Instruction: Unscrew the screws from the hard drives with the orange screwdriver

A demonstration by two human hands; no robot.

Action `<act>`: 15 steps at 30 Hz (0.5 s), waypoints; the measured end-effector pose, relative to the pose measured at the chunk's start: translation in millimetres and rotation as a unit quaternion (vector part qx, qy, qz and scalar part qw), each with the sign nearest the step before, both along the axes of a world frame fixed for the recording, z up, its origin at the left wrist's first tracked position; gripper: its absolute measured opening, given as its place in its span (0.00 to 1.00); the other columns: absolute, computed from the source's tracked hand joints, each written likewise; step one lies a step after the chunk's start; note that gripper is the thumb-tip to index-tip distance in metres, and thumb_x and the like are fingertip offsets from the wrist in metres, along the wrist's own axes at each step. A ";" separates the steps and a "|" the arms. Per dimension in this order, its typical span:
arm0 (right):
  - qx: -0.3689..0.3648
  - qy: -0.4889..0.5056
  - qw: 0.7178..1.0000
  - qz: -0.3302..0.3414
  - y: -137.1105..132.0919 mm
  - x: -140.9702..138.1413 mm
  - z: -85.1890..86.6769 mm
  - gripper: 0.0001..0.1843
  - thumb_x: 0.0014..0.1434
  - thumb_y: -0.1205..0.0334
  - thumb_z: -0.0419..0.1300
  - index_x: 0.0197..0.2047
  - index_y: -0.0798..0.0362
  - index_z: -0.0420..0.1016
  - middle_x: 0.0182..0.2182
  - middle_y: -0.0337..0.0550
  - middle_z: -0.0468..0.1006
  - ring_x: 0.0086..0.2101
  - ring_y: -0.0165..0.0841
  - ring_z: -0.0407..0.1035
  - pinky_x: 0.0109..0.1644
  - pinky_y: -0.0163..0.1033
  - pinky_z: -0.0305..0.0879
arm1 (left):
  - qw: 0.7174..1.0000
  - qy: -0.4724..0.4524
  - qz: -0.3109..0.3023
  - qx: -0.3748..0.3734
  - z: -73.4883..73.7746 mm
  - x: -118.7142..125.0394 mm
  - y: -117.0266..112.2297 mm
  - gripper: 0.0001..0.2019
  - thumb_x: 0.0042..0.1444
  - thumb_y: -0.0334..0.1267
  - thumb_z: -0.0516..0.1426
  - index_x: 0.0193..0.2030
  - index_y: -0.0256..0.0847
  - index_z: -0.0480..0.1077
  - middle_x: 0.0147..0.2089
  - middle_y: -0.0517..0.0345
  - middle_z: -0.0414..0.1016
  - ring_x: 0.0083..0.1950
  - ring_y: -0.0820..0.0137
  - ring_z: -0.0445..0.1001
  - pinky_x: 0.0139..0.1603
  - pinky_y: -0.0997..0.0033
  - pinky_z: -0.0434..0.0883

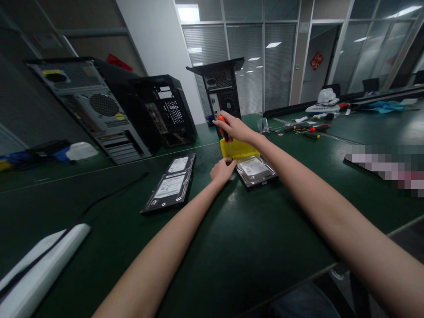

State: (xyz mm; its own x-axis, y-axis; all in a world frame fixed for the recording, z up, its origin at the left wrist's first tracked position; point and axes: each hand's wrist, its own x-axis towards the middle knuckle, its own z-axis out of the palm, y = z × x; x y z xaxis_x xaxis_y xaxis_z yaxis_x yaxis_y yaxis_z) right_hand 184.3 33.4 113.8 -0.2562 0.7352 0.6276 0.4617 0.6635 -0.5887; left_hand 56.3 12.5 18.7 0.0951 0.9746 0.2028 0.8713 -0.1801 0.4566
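Observation:
My right hand (233, 126) is wrapped round the orange and black handle of a screwdriver (226, 134). Its thin shaft points down, slightly tilted, to the far left corner of a silver hard drive (253, 170) with a white label. At that corner my left hand (222, 171) is closed, fingers curled and thumb against the drive's edge; the screwdriver tip is hidden by these fingers. Just behind the drive lies a yellow tray-like piece (243, 149). To the left, two more hard drives (170, 185) lie end to end on the green table (212, 260).
Two computer cases (99, 106) (168, 110) stand at the back left, another case (221, 88) behind my hands. Several screwdrivers (309, 129) and a blue cloth (386, 106) lie back right. A white object (49, 265) with a black cable lies front left.

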 end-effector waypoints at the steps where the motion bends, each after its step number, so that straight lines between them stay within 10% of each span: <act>1: 0.001 0.001 1.000 0.001 0.3 -0.1 -0.2 0.15 0.64 0.46 0.48 0.40 0.50 0.59 0.22 0.33 0.66 0.18 0.25 0.63 0.27 0.33 0.64 | 1.000 0.001 -0.002 0.000 -0.1 0.1 0.1 0.22 0.56 0.56 0.50 0.50 0.47 0.73 0.53 0.56 0.76 0.54 0.58 0.73 0.49 0.65 0.67; 15: 0.006 0.001 1.000 0.004 -1.4 -0.5 0.0 0.16 0.64 0.46 0.48 0.39 0.50 0.58 0.21 0.32 0.66 0.18 0.25 0.63 0.27 0.32 0.63 | 1.000 0.004 -0.002 0.000 0.1 -0.1 -0.1 0.23 0.57 0.57 0.50 0.50 0.48 0.73 0.53 0.56 0.76 0.53 0.58 0.74 0.48 0.65 0.68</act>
State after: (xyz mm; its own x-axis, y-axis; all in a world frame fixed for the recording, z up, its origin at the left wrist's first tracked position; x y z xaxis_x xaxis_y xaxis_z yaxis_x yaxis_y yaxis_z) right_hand 183.8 32.0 113.8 -0.2609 0.7259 0.6364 0.4558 0.6737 -0.5817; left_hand 56.2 12.4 18.8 0.1010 0.9740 0.2029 0.8743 -0.1842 0.4491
